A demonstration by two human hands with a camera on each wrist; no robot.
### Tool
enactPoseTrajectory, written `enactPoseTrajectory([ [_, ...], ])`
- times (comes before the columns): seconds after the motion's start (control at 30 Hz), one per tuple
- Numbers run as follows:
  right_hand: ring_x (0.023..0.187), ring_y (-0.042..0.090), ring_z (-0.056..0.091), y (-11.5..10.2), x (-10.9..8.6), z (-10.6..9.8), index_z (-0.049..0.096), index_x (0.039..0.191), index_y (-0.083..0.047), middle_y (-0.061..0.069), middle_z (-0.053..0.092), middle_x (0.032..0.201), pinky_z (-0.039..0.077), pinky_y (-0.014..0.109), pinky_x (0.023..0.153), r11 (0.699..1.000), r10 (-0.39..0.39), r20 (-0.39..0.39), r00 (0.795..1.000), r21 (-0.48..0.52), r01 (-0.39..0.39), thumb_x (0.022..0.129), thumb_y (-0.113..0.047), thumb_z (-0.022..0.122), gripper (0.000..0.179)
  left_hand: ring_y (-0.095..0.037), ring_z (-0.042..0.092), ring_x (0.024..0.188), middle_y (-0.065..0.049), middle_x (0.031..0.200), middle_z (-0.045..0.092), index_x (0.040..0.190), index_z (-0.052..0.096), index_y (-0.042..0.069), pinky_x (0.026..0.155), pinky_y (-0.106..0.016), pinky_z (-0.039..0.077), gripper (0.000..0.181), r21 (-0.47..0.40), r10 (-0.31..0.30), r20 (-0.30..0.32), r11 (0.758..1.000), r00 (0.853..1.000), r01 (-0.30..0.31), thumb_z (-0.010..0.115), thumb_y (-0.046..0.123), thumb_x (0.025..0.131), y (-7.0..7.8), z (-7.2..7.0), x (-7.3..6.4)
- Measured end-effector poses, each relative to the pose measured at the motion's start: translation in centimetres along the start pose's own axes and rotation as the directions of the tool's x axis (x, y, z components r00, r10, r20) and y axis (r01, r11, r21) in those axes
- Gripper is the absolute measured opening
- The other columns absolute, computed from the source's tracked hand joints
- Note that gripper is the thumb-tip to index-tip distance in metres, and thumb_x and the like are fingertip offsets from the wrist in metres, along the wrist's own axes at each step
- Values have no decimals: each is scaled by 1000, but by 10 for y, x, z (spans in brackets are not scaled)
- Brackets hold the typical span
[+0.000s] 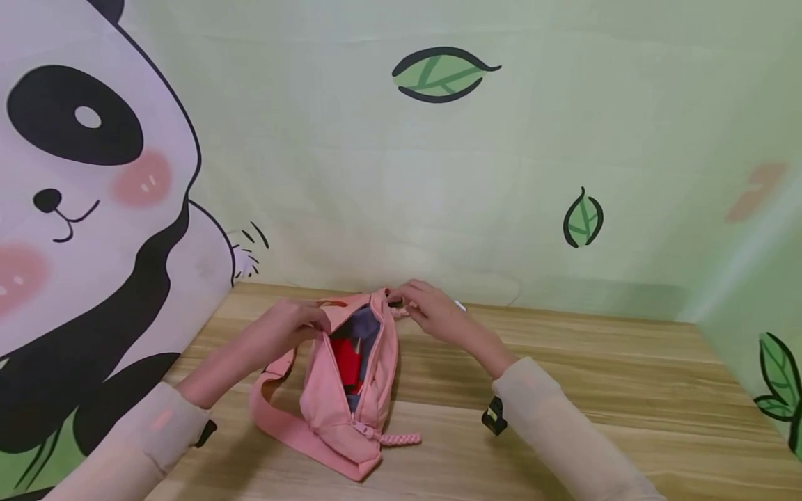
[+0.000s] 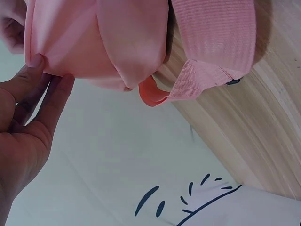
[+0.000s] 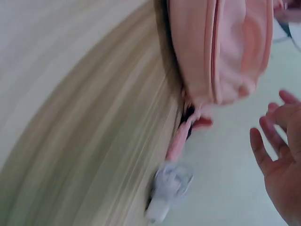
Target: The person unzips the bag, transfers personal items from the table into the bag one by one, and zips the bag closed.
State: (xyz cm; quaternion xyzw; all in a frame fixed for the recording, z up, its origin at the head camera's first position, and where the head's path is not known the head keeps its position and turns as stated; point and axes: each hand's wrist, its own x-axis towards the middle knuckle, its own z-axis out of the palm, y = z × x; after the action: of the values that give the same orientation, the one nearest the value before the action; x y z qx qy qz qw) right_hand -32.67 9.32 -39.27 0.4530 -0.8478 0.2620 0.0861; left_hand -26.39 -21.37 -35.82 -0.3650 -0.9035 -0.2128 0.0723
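A pink waist bag [image 1: 319, 396] lies on the table with its zipper undone and the mouth gaping. Inside, against a dark grey-blue lining [image 1: 368, 325], sits a red item [image 1: 346, 358]; its kind is unclear. My left hand [image 1: 294, 323] pinches the left edge of the bag's opening between thumb and fingers, also plain for the left hand [image 2: 30, 122] in the left wrist view. At the bag's far end hovers my right hand [image 1: 432, 309]. In the right wrist view, the right hand [image 3: 287, 155] has loosely bent fingers, apart from the bag [image 3: 202, 52].
A broad pink strap [image 1: 282, 421] loops along the bag's left side. A braided zipper pull [image 1: 401, 439] points right at the near end. Beyond the far end lies a blurred whitish, partly clear object [image 3: 171, 181]. Behind the wooden table [image 1: 564, 390] hangs a printed panda cloth [image 1: 313, 139].
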Motion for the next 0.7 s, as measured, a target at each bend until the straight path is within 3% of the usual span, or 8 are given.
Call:
enactPoseTrajectory([
  [0.1, 107, 31, 64, 14, -7, -6, 64, 122, -2, 13, 66, 119, 54, 42, 91, 996, 84, -35, 996, -27, -85, 95, 12, 60, 31, -14, 64, 79, 2, 88, 71, 93, 76, 8, 72, -30, 58, 19, 7, -4, -8, 1000, 1000, 4, 77, -8, 83, 0, -2, -3],
  [0.2, 110, 33, 62, 25, -15, -7, 65, 120, -1, 14, 67, 118, 51, 45, 96, 988, 144, -9, 990, -53, -144, 93, 12, 59, 30, -13, 64, 79, 3, 88, 70, 92, 76, 9, 72, -29, 58, 19, 4, -12, -9, 1000, 1000, 12, 78, -8, 82, -1, -4, -6],
  [0.43, 122, 38, 56, 51, -29, -4, 66, 118, 1, 19, 65, 122, 40, 52, 109, 961, 228, 14, 973, -163, -223, 87, 12, 63, 33, -13, 65, 80, 3, 89, 70, 93, 75, 11, 74, -31, 59, 20, 4, -38, -16, 999, 999, 38, 78, -6, 83, -2, -11, -8],
  [0.53, 122, 40, 57, 61, -31, -3, 66, 119, 3, 21, 65, 123, 40, 53, 109, 947, 251, 13, 968, -210, -243, 84, 11, 66, 36, -14, 65, 82, 2, 91, 70, 94, 76, 11, 75, -31, 60, 21, -2, -25, -11, 1000, 1000, 25, 78, -7, 83, -3, -10, -6],
  [0.7, 125, 43, 54, 68, -32, -3, 63, 126, 5, 25, 61, 131, 40, 54, 109, 930, 348, 82, 934, -157, -333, 91, 0, 68, 36, -14, 65, 82, 1, 91, 71, 94, 76, 10, 75, -29, 60, 23, -7, -4, -3, 1000, 1000, 4, 78, -9, 82, -2, -7, -5],
])
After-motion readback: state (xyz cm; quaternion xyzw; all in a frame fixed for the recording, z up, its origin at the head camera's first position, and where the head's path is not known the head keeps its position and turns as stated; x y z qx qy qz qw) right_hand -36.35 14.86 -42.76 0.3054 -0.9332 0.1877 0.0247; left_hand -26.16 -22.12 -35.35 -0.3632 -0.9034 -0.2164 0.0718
